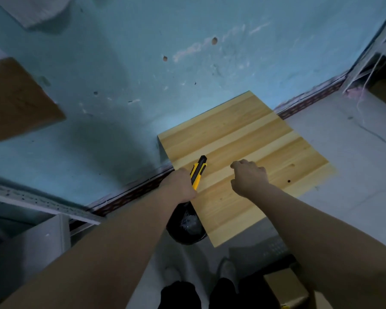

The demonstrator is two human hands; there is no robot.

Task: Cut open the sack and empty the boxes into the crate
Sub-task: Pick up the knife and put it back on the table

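Progress is looking slight: no sack and no crate are showing in the view, so the cutting and the emptying are both lying ahead, I judge. The left hand [180,186] is gripping the utility knife [199,169] by its yellow rear end, over the near left edge of the wooden tabletop [265,141]. The knife's long axis is running away from the person, from the fist toward the blue wall [143,74] and leaning a little rightward, with its black nose pointing at the wall. The right hand [250,177] is hovering near it above the boards, fingers curled under and seemingly holding nothing, though the palm is facing away. A cardboard box [283,288] is sitting on the floor at the person's right side.
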